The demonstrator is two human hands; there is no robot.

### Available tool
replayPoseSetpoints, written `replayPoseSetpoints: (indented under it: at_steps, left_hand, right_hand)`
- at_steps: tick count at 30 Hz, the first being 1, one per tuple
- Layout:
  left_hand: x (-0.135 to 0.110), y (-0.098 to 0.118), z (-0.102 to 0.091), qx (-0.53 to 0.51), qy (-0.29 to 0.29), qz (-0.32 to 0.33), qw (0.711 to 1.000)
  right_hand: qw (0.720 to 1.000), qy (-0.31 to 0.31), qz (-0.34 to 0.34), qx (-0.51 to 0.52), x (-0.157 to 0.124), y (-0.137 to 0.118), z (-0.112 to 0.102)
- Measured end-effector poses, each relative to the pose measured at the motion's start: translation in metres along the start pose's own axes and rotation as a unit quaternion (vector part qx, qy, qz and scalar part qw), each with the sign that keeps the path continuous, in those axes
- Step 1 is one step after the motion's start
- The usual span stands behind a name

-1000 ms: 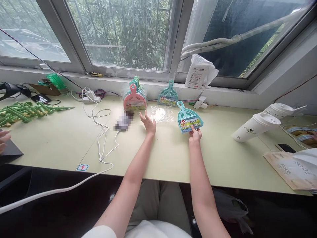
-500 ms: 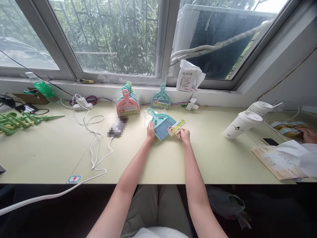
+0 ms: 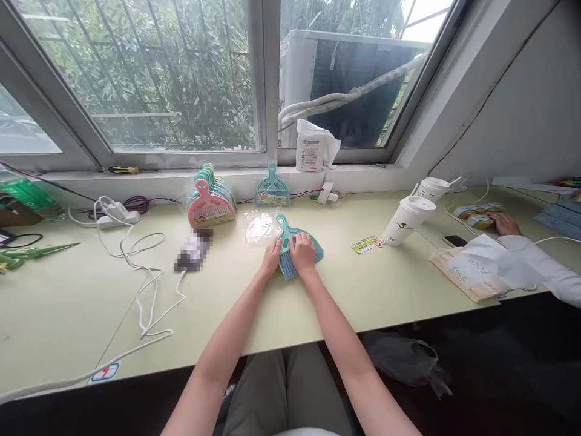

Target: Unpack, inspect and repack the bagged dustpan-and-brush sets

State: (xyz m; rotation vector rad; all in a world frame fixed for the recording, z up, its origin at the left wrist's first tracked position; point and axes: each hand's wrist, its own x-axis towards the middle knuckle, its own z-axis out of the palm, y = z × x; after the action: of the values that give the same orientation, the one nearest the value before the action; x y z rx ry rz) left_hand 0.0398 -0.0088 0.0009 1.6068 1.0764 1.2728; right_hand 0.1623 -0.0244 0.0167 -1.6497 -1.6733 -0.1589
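A teal mini dustpan and brush set (image 3: 313, 242) lies nested on the table in front of me, handle pointing away and blue bristles toward me. My left hand (image 3: 271, 257) grips its left edge, the thumb on top. My right hand (image 3: 302, 251) is over the middle of the set, fingers curled on the brush and hiding part of it. A crumpled clear plastic bag (image 3: 261, 227) lies just behind my left hand. The printed yellow-green card (image 3: 365, 244) rests on the table to the right, apart from both hands.
Packaged dustpan sets (image 3: 211, 203) stand in a row at the back, with one teal set (image 3: 272, 189) beside them. A blurred device (image 3: 193, 249) with a white cable lies left. White cups (image 3: 406, 221), a tissue pack (image 3: 472, 269) and another person's hand (image 3: 505, 224) are at right.
The card has left my right hand and now lies on the table near the cups. My right hand has moved left onto the dustpan set. The view has shifted to the right.
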Motion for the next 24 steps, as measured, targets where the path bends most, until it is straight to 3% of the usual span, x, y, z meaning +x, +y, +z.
replayPoseSetpoints:
  at_steps: [6,11,14,19,24]
  left_hand:
    - [0.009,0.009,-0.009,-0.044,-0.047,0.035,0.997]
    - [0.012,0.025,-0.016,0.101,-0.012,0.044,0.994]
    - [0.004,0.042,-0.017,0.206,0.045,0.073,0.975]
    - [-0.009,0.062,-0.030,0.321,0.080,0.093,0.939]
    - [-0.001,0.052,-0.063,0.347,0.206,0.051,0.913]
  right_hand:
    - [0.997,0.045,0.052,0.037,0.005,0.003,-0.004]
    - [0.984,0.086,0.140,0.072,0.004,-0.015,-0.009]
    - [0.985,0.089,0.124,0.077,0.000,-0.027,-0.013]
    - [0.985,0.107,0.104,0.092,-0.003,-0.043,-0.032]
    - [0.993,0.121,0.019,0.007,0.005,-0.022,-0.077]
